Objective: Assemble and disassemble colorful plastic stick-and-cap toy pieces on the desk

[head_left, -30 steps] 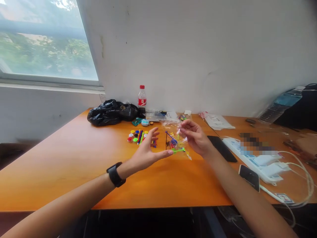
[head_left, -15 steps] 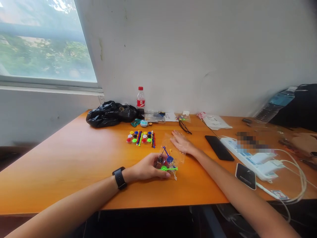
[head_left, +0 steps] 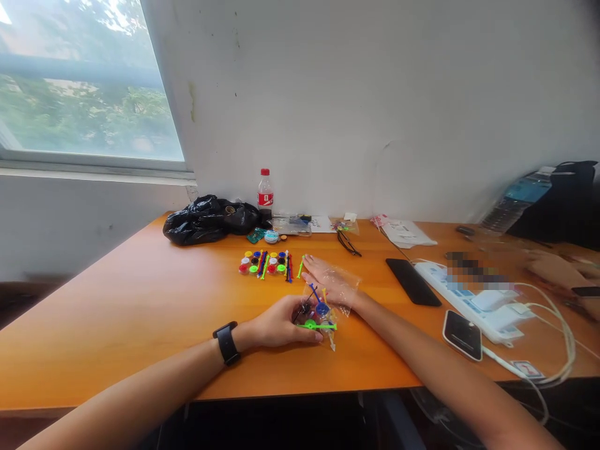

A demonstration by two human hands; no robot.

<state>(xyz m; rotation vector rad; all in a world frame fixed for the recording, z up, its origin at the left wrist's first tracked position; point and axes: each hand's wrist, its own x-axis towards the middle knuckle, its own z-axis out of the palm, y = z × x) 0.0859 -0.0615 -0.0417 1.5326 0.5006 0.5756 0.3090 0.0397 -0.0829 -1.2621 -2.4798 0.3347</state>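
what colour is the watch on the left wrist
Black: the watch on the left wrist has a black band and a black face, seen in the head view.

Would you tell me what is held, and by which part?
The left hand grips the clear plastic bag of coloured parts at its near end; the right hand lies flat at its far end.

Room over tabletop [head_left: 117, 312] left; coloured pieces [head_left: 265, 264] ahead, phone [head_left: 412, 281] right.

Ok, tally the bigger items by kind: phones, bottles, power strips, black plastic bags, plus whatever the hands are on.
Phones: 2
Bottles: 2
Power strips: 1
Black plastic bags: 1
Clear bag touched by left hand and right hand: 1
Total: 7
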